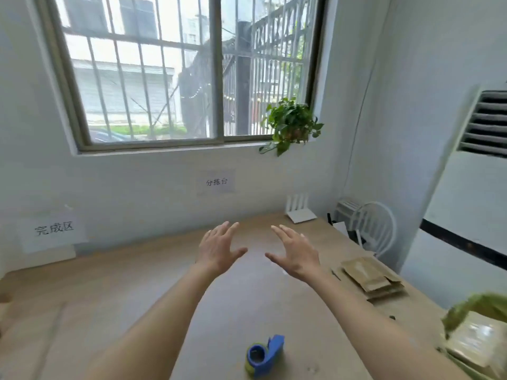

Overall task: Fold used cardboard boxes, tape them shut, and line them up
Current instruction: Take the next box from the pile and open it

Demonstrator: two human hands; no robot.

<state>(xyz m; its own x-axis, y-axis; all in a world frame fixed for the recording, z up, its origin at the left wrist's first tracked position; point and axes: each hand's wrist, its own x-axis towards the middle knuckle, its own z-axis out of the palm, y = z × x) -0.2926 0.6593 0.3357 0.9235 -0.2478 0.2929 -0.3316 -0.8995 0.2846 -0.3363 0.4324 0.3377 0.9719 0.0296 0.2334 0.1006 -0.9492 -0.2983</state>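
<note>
1. Head view: I see my left hand raised over the middle of the bench, palm turned inward, fingers straight and spread apart, holding nothing and touching nothing.
2. My right hand mirrors it just beside, palm facing the left one, fingers likewise straight and splayed, thumb pointing toward the other thumb; it grips nothing. The two hands are apart, with bare bench showing between them.
3. I can see the flattened cardboard boxes lying in a stack near the bench's right edge, to the right of my right hand and apart from it.
4. A blue tape dispenser sits on the bench near me, between my two forearms, untouched.
5. At the lower right corner, a green bag partly covers more flat brownish packages; that corner is blurred.
6. Writing: a white sheet on the wall below the window reads "分拣台". A second white sign at the left reads "完成区".
7. A potted plant stands on the sill at the right, and a white router rests at the bench's far end.
</note>
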